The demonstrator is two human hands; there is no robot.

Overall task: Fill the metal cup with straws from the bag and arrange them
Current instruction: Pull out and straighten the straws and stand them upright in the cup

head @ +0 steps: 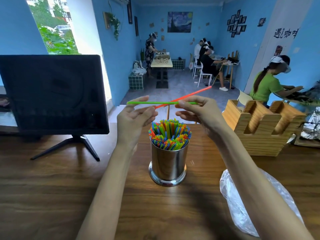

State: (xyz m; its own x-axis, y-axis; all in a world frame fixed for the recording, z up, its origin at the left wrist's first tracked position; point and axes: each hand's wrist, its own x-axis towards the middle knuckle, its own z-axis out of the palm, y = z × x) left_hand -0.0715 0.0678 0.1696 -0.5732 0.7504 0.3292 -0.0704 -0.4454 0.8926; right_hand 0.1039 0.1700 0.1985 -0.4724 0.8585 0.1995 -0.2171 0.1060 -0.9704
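Steel gleams in the metal cup (168,163), which stands upright on the wooden tabletop (52,187) directly in front of me, between my two forearms. It is packed with straws (170,134) in green, yellow, orange, red and blue, their open ends fanning out above the rim.

Both of my hands are raised above the cup. My left hand (133,118) pinches the lower end of an orange-red straw (187,96) between thumb and fingertips; that straw slants up and away to the right. My right hand (195,111) pinches a green straw (155,102) near its right end, and this one lies level, reaching leftward past my left fingers. The two straws cross in the air between my hands. So each grip is pressed onto one thin straw, the other fingers loosely curled.

To my right, near my right forearm, the clear plastic bag (242,201) lies crumpled on the tabletop; whether any straws are in it I cannot tell. A wooden holder (259,129) with deep slots sits further back on the right. On the left a dark monitor (52,94) stands on its splayed foot. Beyond the tabletop, several people sit or stand at tables in a blue-walled room.
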